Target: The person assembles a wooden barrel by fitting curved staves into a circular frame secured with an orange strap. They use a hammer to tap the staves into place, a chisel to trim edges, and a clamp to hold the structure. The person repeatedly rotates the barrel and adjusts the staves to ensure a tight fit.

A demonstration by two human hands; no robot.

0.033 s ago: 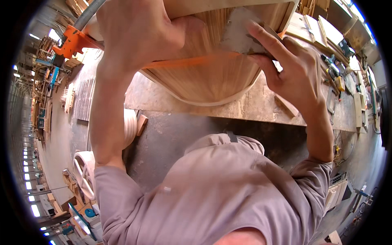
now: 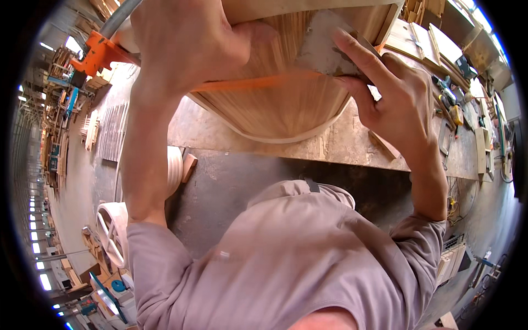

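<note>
Over striped wood (image 2: 283,41), right fingers (image 2: 360,52) hold a flat, mottled grey plate (image 2: 323,44).

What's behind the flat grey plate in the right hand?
Striped brown wood panel shows left of the flat grey plate, with a bright orange strip by its lower-left edge. Whatever sits directly behind the plate is covered.

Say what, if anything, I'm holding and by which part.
Right hand: flat grey plate, by its right side. Left hand: can't tell whether it grips anything.
</note>
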